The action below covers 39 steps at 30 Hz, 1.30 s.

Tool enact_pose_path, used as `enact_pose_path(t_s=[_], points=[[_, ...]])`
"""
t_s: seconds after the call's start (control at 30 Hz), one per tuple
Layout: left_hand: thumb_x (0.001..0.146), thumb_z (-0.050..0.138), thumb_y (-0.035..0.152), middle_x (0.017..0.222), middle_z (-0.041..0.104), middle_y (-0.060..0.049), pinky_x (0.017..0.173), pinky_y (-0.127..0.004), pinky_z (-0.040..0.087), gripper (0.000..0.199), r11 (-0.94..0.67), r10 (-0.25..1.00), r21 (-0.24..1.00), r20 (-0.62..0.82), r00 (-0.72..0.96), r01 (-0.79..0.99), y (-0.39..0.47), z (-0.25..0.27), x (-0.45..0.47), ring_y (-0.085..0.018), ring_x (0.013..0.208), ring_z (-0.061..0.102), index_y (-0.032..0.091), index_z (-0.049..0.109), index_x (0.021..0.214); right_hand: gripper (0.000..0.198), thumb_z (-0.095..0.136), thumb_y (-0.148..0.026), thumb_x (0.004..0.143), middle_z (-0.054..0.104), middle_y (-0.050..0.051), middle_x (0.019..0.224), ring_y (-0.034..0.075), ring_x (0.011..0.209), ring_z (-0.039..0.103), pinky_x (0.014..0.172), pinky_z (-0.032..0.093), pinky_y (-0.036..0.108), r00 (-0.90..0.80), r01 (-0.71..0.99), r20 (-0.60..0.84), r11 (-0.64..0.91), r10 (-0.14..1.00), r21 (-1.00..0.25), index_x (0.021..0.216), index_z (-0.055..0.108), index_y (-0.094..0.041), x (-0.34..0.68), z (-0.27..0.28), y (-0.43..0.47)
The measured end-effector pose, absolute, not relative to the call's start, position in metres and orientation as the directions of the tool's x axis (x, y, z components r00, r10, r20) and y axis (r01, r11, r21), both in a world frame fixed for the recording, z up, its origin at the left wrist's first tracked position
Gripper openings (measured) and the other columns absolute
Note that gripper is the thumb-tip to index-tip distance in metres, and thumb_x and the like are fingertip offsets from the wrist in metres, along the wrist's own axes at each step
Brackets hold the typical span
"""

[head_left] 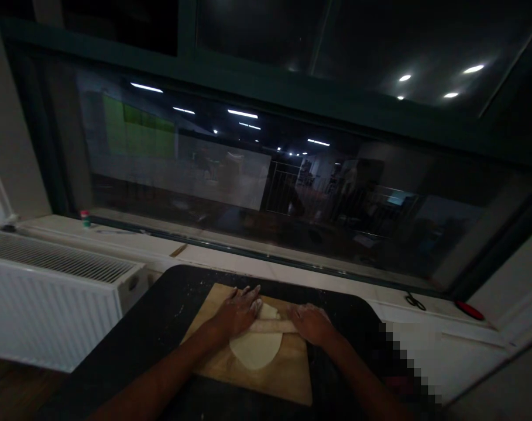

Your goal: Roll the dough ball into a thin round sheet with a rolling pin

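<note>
A pale rolling pin (272, 325) lies crosswise over a flattened, rounded sheet of dough (257, 351). My left hand (238, 311) is over the pin's left end, its floury fingers reaching forward past it. At the right end, my right hand (310, 323) is closed over the pin with the fingers bent. Both hands hide the pin's ends. Beneath the dough is a light wooden board (287, 380), set at a slant on a black table (160, 333). Some of the dough shows beyond the pin, on the window side.
White flour specks mark the table left of the board. Behind it runs a white windowsill (266, 269) under a large dark window. Scissors (415, 301) and a red oval object (469, 310) lie right; a small red-and-green container (85, 218) stands left. A white radiator (50, 298) is left of the table.
</note>
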<state>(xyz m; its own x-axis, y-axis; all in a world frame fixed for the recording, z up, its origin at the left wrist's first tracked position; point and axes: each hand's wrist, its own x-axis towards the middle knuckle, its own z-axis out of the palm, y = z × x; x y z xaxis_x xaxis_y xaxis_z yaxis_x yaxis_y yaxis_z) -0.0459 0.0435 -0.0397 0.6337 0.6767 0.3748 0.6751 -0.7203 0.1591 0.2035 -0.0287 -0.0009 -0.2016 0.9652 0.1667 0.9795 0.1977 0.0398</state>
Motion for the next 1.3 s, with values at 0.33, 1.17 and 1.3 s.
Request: enact_pose_path(t_s=[0.33, 1.17, 1.3], points=[[0.104, 0.032, 0.035, 0.15, 0.048, -0.016, 0.111, -0.055, 0.039, 0.05, -0.651, 0.677, 0.029, 0.474, 0.563, 0.758, 0.006, -0.04, -0.046, -0.031, 0.138, 0.046, 0.011, 0.042, 0.148, 0.041, 0.034, -0.019, 0.1, 0.064, 0.008, 0.135, 0.02, 0.128, 0.055, 0.109, 0.043, 0.035, -0.207, 0.977, 0.506, 0.206, 0.837, 0.059, 0.127, 0.065, -0.018, 0.204, -0.048, -0.059], [0.102, 0.037, 0.032, 0.152, 0.047, -0.012, 0.112, -0.059, 0.036, 0.049, -0.606, 0.572, -0.104, 0.632, 0.523, 0.789, 0.019, -0.055, -0.043, -0.034, 0.14, 0.042, 0.016, 0.045, 0.148, 0.046, 0.034, -0.021, 0.099, 0.052, 0.008, 0.146, 0.023, 0.137, 0.047, 0.111, 0.045, 0.039, -0.169, 0.985, 0.448, 0.164, 0.878, 0.049, 0.139, 0.057, -0.018, 0.214, -0.064, -0.044], [0.102, 0.039, 0.031, 0.153, 0.045, -0.011, 0.115, -0.048, 0.037, 0.053, -0.669, 0.478, -0.167, 0.651, 0.59, 0.725, -0.001, -0.05, -0.055, -0.029, 0.142, 0.041, 0.016, 0.037, 0.152, 0.042, 0.04, -0.017, 0.096, 0.06, 0.007, 0.139, 0.024, 0.132, 0.053, 0.105, 0.05, 0.036, -0.197, 0.979, 0.574, 0.126, 0.795, 0.161, 0.129, 0.065, -0.02, 0.203, -0.083, -0.095]])
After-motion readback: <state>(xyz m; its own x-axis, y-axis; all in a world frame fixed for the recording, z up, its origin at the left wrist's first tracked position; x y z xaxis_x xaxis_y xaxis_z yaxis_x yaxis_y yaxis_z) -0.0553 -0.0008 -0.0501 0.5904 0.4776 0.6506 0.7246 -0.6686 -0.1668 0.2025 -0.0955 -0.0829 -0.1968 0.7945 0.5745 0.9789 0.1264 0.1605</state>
